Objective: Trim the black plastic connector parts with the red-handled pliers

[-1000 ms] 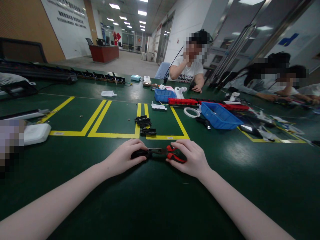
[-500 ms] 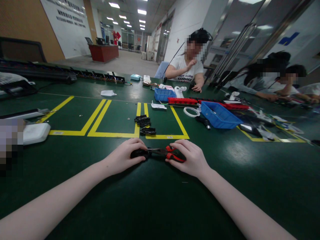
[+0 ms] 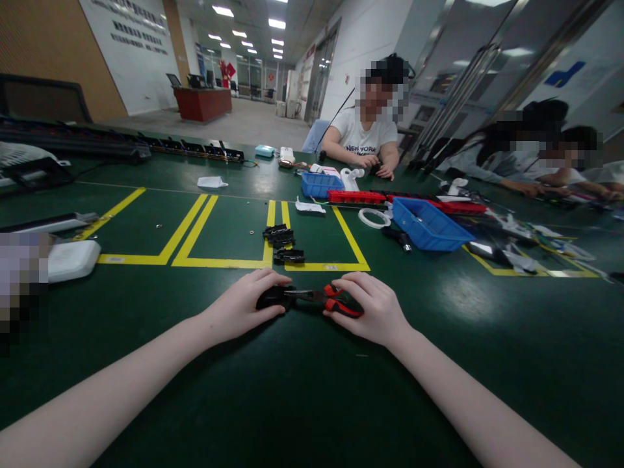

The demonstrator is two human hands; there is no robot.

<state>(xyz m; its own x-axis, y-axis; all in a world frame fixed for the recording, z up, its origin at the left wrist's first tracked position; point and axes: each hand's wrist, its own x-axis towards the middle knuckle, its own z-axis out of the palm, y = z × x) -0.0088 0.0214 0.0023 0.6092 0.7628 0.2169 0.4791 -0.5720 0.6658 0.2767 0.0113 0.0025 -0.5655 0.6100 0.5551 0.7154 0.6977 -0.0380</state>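
Note:
My left hand [image 3: 246, 300] is closed round a small black part [image 3: 272, 298], which its fingers and thumb partly cover. In my right hand [image 3: 373, 305] are long-nose pliers [image 3: 330, 299] with red and black handles. The jaws of the pliers point left and meet the right end of the black part; exactly what they grip is too small to tell. Just beyond my hands, several black plastic pieces [image 3: 279, 235] lie on the green table [image 3: 312, 396], across the yellow tape lines.
A blue tray [image 3: 431, 227] and a smaller blue bin [image 3: 314, 185] stand beyond my right hand, near a white ring [image 3: 374, 218] and a red strip [image 3: 355, 197]. A white object [image 3: 73, 260] lies at the left. A person [image 3: 365, 140] sits across the table.
My hands, the black part and the pliers stay almost in place. The person opposite has lowered a raised hand to the table.

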